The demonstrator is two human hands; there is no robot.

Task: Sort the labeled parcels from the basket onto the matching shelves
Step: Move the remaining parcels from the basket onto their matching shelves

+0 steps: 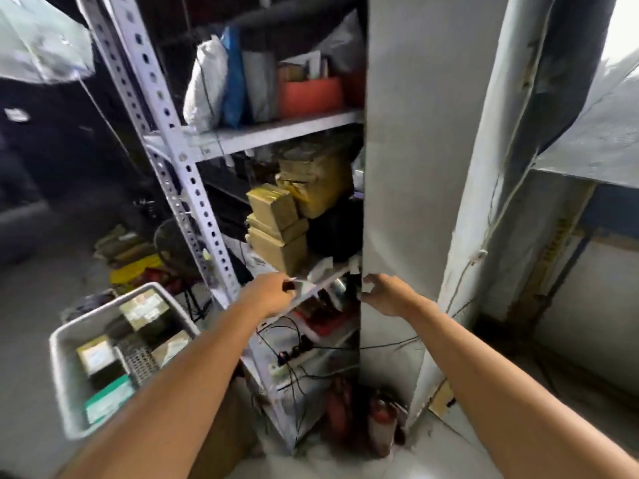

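Head view: left hand (273, 293) pinches thin white parcel (303, 284) (blurred) at shelf (328, 284); right hand (383, 294) grip unclear.

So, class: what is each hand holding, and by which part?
The left hand pinches a flat white item by its near corner; whether the right hand grips anything cannot be told.

- Two hands: left hand (273, 293), right hand (383, 293).
- One basket (65, 375), four parcels (95, 354) showing in it.
- Two red fire extinguishers (382, 420) on the floor.
- One power strip (290, 361).
- One white slip (301, 284).
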